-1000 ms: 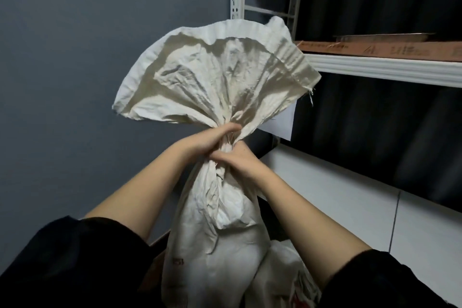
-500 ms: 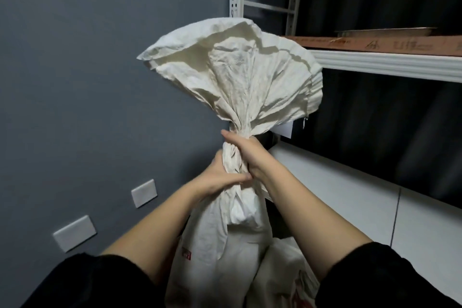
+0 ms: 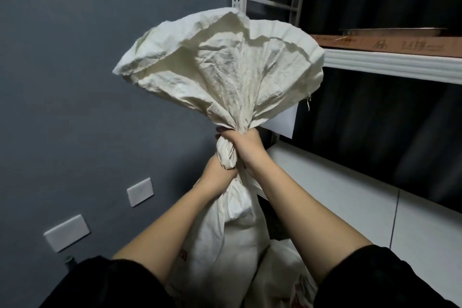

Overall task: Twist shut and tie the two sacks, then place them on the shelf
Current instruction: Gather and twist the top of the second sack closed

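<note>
Grey wall (image 3: 75,82) behind, both hands clamp the sack (image 3: 225,232) neck: right hand (image 3: 243,144) above, left hand (image 3: 217,170) below. Since a second ago the neck has twisted tighter and longer, nearly ready for tying; shelf (image 3: 390,64) waits right
</note>
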A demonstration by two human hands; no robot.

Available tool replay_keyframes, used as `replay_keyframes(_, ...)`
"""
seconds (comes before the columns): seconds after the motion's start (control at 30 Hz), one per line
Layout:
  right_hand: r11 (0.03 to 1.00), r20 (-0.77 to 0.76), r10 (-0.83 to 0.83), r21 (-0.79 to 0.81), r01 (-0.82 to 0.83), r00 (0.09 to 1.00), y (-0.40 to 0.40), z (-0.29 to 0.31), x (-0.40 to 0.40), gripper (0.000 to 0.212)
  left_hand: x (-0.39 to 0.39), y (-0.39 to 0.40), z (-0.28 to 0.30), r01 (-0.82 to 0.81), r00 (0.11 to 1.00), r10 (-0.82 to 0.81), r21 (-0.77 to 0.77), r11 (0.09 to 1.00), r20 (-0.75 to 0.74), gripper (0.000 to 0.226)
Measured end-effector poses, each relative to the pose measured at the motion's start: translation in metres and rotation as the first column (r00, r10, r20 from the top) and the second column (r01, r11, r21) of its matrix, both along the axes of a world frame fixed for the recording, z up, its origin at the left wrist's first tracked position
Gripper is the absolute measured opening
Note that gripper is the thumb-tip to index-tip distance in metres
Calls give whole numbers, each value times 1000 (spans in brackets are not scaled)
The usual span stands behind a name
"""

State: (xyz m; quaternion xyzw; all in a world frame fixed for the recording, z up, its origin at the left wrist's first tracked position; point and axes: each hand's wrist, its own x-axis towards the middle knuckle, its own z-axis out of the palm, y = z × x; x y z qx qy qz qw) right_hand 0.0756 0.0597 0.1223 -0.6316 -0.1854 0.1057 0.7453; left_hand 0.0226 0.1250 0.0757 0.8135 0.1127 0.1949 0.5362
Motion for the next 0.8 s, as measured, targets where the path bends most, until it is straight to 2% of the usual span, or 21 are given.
replay_keyframes(0.07, 999, 80, -29, -26, 31, 996, 3, -1, 3, 26, -5, 6, -4, 192, 981, -192, -121, 974, 13, 68)
replay_keyframes(0.1, 998, 149, -16, -65, 26, 989, 4, -1, 5, 32, -8, 10, -3, 280, 959, -284, -224, 934, 15, 70)
replay_keyframes(0.17, 992, 253, 56, -120, -26, 966, 3, -2, 6, 39, -13, 17, 6, 347, 931, -365, -390, 853, 31, 52)
replay_keyframes(0.23, 982, 257, 133, -167, -91, 957, 3, -3, 7, 35, -11, 21, 11, 300, 950, -308, -417, 858, 52, 47)
replay_keyframes(0.33, 953, 233, 222, -256, -161, 947, 2, -2, 5, 25, -5, 13, 7, 199, 979, -198, -310, 929, 35, 38)
replay_keyframes(0.4, 947, 255, 209, -293, -130, 944, 0, -2, 2, 29, -1, 5, 2, 139, 990, -138, -217, 966, 21, 33)
replay_keyframes(0.5, 953, 207, 169, -285, -106, 964, -7, -3, -3, 16, 5, -1, 1, 73, 994, -79, -73, 995, -70, 20)
replay_keyframes(0.57, 975, 183, 110, -211, -70, 977, -12, -5, -7, 22, 6, -4, 1, 37, 985, -35, 8, 999, -166, 17)
replay_keyframes(0.67, 994, 202, -46, -85, 64, 978, -11, -5, -15, 38, 1, -17, 3, 14, 983, -3, 58, 998, -184, 12)
replay_keyframes(0.73, 981, 246, -158, -72, 180, 956, -7, -5, -18, 35, -6, -29, 2, -117, 980, 137, 139, 983, -145, 21)
replay_keyframes(0.8, 954, 185, -271, -78, 289, 945, -2, -6, -18, 27, -16, -37, 2, -243, 954, 280, 274, 931, -107, 26)
